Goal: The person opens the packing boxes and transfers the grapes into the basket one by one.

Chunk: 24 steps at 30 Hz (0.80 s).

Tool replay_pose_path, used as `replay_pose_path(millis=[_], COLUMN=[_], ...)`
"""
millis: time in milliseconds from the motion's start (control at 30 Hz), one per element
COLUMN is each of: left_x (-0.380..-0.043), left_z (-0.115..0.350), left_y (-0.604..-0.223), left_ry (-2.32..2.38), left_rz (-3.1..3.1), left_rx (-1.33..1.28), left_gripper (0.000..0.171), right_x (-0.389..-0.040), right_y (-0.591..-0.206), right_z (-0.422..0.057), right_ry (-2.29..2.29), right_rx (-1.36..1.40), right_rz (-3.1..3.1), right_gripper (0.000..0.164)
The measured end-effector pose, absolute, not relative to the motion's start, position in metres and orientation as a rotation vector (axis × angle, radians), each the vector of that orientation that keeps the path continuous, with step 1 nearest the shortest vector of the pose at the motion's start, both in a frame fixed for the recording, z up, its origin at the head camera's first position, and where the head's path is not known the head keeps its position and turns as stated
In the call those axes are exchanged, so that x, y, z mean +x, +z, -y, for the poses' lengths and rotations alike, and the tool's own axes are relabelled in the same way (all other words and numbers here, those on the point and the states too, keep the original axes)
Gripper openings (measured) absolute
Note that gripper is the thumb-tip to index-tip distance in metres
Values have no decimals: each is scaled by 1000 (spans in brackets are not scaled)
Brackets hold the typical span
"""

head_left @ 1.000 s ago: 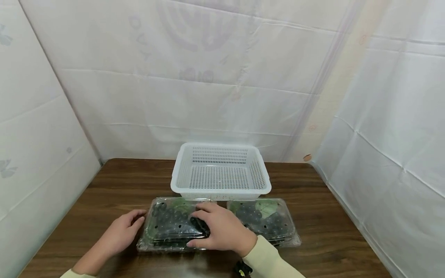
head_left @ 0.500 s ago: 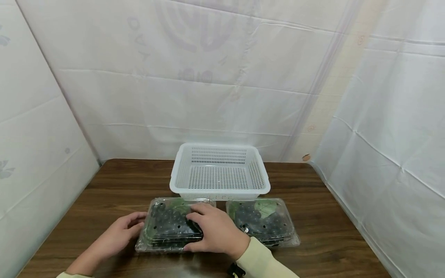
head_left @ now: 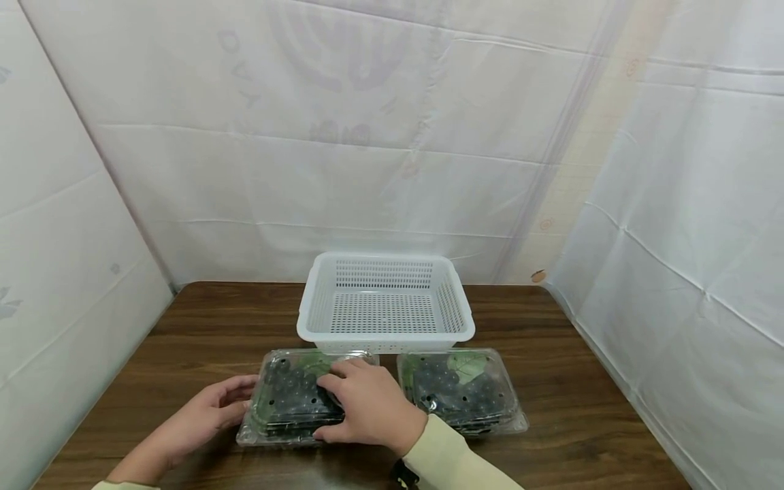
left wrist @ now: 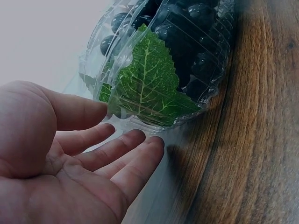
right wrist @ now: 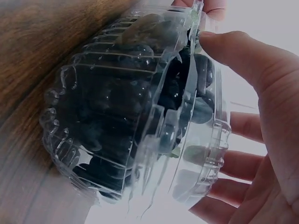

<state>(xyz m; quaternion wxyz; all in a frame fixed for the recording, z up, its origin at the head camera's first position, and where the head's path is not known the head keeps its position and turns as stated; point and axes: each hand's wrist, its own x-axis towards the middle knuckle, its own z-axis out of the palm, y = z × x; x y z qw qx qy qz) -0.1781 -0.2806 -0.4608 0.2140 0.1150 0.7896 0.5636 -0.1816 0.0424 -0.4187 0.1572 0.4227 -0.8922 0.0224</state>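
Observation:
A clear plastic clamshell box of dark grapes (head_left: 297, 391) lies in front of me, a green leaf (left wrist: 148, 77) showing inside its left end. My right hand (head_left: 370, 408) reaches over its lid (right wrist: 205, 135), fingers across the top and thumb at the front rim. Between lid and base a gap shows along the rim in the right wrist view. At the box's left end is my left hand (head_left: 205, 418), palm up with fingers loosely extended. Its thumb and fingertips are right at the rim, beside the leaf in the left wrist view.
A second clear box of grapes (head_left: 462, 391) lies to the right of the first. Behind both stands a white perforated plastic basket (head_left: 386, 337). The brown wooden table (head_left: 576, 408) is bordered by white sheeting (head_left: 367, 190) at the back and sides.
My right hand has shifted slightly left over the lid, its thumb sliding left along the front rim. The left hand stays by the box's left end.

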Motion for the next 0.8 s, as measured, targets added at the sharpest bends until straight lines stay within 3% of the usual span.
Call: replay_pose_path(millis=[433, 800], left_x=[-184, -185], left_z=[280, 280], left_y=[-466, -465], left_ry=[1612, 1591], left_rz=[-2162, -2170], left_rx=[330, 292], left_gripper=[66, 68], right_x=[-180, -178], right_y=[-416, -415], right_z=[-18, -7], right_ry=[-127, -173], right_rx=[1228, 1194], right_rz=[2545, 2593], right_gripper=[56, 62])
